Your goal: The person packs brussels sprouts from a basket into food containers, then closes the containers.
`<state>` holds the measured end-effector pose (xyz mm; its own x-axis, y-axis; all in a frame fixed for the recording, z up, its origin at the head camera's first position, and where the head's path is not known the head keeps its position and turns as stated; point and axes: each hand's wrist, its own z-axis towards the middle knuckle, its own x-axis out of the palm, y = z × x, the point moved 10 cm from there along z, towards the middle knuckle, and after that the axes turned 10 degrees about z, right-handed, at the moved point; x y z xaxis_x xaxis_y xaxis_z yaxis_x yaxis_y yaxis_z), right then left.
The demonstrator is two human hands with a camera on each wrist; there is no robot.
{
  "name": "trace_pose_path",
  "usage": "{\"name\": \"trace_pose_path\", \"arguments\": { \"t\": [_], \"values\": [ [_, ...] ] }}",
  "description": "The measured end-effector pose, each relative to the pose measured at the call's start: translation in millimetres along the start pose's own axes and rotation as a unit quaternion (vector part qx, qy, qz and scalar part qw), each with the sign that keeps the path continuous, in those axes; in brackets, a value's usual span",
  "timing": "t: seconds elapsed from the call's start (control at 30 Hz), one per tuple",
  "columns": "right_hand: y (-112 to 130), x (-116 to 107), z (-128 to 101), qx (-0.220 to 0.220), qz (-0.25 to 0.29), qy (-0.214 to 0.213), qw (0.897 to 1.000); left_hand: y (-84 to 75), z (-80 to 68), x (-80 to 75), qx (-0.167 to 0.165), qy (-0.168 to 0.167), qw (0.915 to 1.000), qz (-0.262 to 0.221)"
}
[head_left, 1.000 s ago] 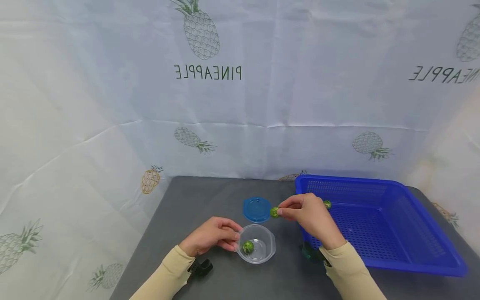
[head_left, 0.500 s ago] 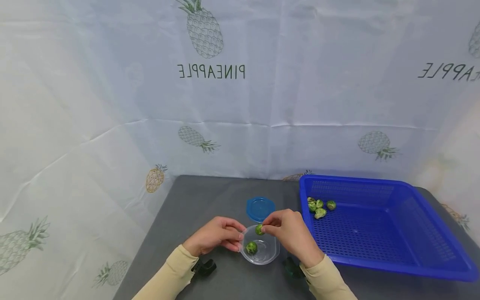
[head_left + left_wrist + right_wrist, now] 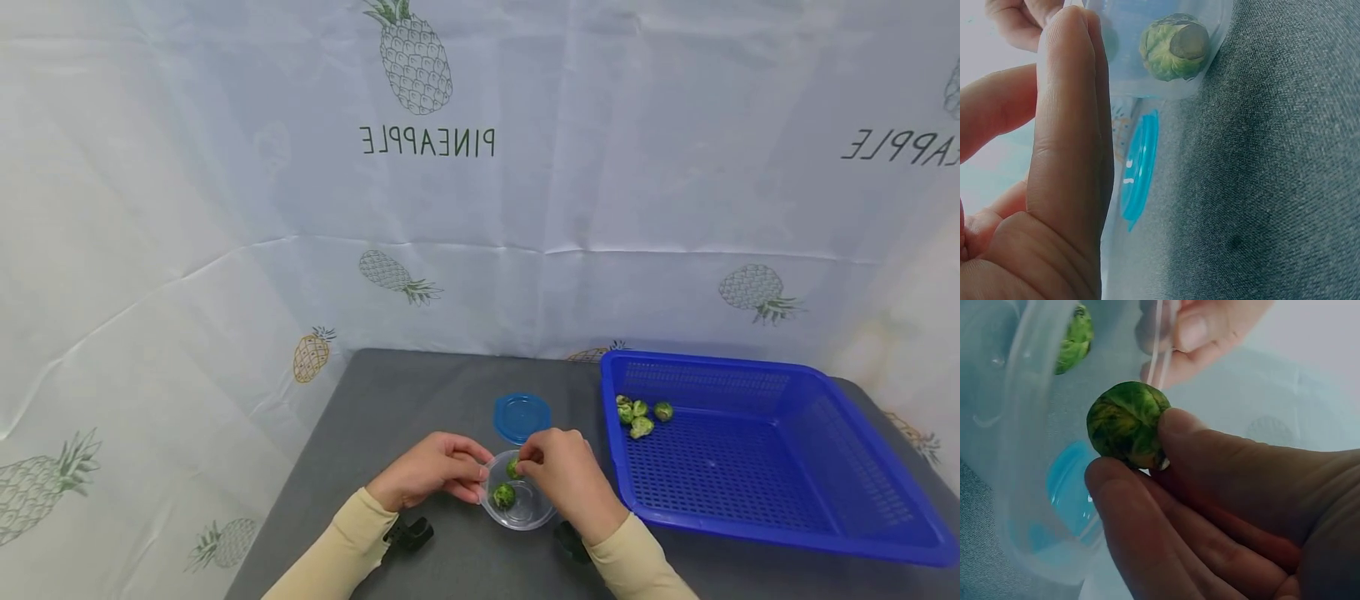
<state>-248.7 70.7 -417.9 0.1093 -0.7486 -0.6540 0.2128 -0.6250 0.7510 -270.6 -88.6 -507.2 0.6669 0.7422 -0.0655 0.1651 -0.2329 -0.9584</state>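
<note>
My right hand point(image 3: 566, 475) pinches a Brussels sprout point(image 3: 1125, 425) between thumb and fingertips, over the far part of a clear plastic tub point(image 3: 531, 510). Inside the tub lies another Brussels sprout point(image 3: 503, 496), seen close in the left wrist view with its cut stem end point(image 3: 1190, 41) facing out. At the tub's left side, my left hand point(image 3: 435, 471) holds the rim between thumb and fingers. Right behind the tub, a blue lid point(image 3: 522, 418) lies flat on the table. The right fingers partly hide the held sprout in the head view.
To the right stands a blue plastic basket point(image 3: 705, 382) with several Brussels sprouts point(image 3: 641, 427) gathered in its left corner. The grey table point(image 3: 405, 392) ends at a white curtain point(image 3: 480, 300) printed with pineapples.
My right hand has moved left and down with the sprout, from beside the lid to over the tub. This uncovered the basket's sprouts. The left hand stays at the rim.
</note>
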Motion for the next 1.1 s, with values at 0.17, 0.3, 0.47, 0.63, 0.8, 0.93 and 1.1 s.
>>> {"name": "trace_pose_path", "arguments": {
  "t": [0.17,0.3,0.47,0.63,0.8,0.93,1.1],
  "values": [
    [2.7,8.6,0.4,-0.004,-0.039,-0.002,0.999,-0.5,1.7,2.1,0.001,0.000,1.0000,-0.002],
    [5.8,15.3,-0.5,-0.011,-0.070,-0.004,0.997,-1.5,2.2,4.2,-0.002,0.002,1.0000,-0.004],
    [9.6,12.6,-2.5,-0.019,-0.091,-0.019,0.995,-3.9,4.0,6.4,-0.001,0.004,1.0000,0.000],
    [8.3,4.7,-4.4,-0.012,-0.069,-0.015,0.997,-5.0,7.3,6.6,0.000,0.005,1.0000,0.003],
    [8.5,-6.9,-7.1,-0.006,-0.046,0.000,0.999,-6.9,8.7,6.1,0.003,0.005,0.9999,0.011],
    [15.9,-27.7,-9.7,-0.005,-0.040,0.006,0.999,-6.6,7.0,3.8,0.003,0.002,0.9998,0.019],
    [20.8,-75.4,-10.3,-0.003,-0.043,0.022,0.999,-3.0,0.6,2.4,0.005,-0.001,0.9998,0.021]
  ]
}}
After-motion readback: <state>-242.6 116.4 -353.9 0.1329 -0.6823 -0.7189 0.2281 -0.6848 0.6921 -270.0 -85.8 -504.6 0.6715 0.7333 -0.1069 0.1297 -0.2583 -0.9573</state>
